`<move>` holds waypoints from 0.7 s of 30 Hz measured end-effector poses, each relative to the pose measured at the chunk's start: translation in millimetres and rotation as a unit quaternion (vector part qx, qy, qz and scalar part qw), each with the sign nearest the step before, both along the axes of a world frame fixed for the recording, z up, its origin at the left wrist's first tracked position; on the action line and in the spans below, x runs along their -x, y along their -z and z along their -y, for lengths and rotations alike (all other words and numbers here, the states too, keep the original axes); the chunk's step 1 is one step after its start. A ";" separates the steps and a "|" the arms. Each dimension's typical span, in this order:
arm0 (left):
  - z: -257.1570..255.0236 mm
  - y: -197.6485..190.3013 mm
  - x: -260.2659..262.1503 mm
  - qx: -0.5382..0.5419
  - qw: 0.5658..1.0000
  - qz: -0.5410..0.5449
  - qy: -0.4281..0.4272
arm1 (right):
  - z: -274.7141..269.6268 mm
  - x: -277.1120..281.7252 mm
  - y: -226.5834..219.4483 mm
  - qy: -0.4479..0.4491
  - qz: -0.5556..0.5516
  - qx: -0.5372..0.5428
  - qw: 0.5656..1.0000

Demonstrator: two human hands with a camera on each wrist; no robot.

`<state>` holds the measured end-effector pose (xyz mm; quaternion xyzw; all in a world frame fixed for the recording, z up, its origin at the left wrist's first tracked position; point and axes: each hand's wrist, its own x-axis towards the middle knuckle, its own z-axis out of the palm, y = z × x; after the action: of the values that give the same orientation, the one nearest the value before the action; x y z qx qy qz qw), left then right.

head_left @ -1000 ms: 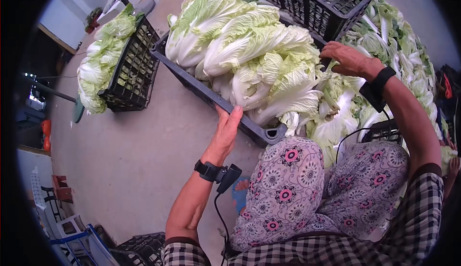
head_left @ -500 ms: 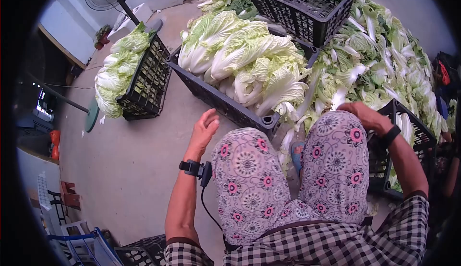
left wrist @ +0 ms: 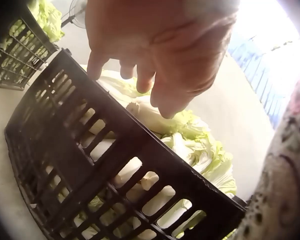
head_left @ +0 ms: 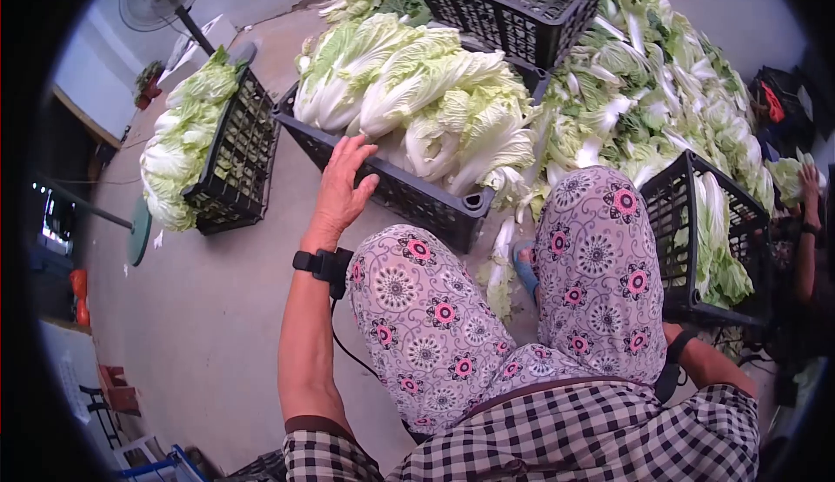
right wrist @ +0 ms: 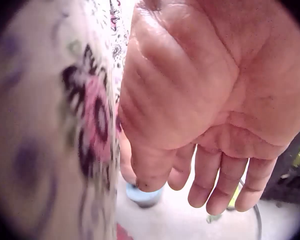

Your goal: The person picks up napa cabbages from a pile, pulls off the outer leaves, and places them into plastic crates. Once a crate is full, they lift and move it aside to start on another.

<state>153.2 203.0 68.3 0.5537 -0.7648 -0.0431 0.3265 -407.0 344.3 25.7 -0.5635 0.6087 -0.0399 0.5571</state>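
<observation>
L hand (head_left: 342, 193) is up at the near rim of a long dark plastic crate (head_left: 383, 182) on the grey floor (head_left: 209, 308). Grip's apart: thumb off to the side, fingers spread & a bit bent over the rim, nothing clamped. Can't tell for sure if fingertips touch rim or leaves. R hand (right wrist: 215, 100) hangs low beside the flower-print trouser leg (head_left: 600, 256), mostly hidden in the head view; R wrist cam shows bare palm, fingers near straight w/ small gaps, so that grip's apart too, holding nothing.

Main things: big pale-green napa cabbages w/ white ribs (head_left: 417, 82), heaped above the rim in the long crate. More cabbages (head_left: 187, 143) in the tilted black mesh crate (head_left: 239, 160) on the L; a few leafy ones (head_left: 713, 238) in the black slatted crate (head_left: 670, 230) by the R knee. Large loose leaf heap (head_left: 635, 90) lies beyond, R side; another black crate (head_left: 487, 12) stands behind the long one. One pale loose leaf (head_left: 500, 273) is on the floor btwn the knees. Other person's hand (head_left: 811, 184) at far R edge, next to a cabbage.

Just changed: R hand was at the long crate's far side 1 s ago, then by the R knee, now down past the thigh. L hand came off the near rim, now back over it. Meaning, imo: full crate isn't being gripped by either hand rn, & R hand is free; load looks much the same.
</observation>
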 end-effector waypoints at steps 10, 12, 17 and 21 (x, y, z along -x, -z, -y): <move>8.2 0.4 10.5 -0.004 0.999 0.034 0.035 | -90.3 -33.3 33.5 0.128 0.039 -0.046 0.990; 6.0 -4.0 9.5 -0.009 0.999 0.037 0.036 | -94.6 -38.2 38.6 0.138 0.049 -0.045 0.988; 10.6 -7.2 10.1 -0.027 0.996 0.072 0.051 | -102.7 -36.8 54.1 0.169 0.076 -0.053 0.981; 20.0 -9.5 5.8 -0.050 0.989 0.106 0.085 | -101.6 -27.7 70.4 0.188 0.092 -0.073 0.975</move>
<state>147.5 182.9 77.8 0.5037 -0.8363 -0.0500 0.2106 -379.4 445.9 -44.7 -0.3909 0.6509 -0.1511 0.6330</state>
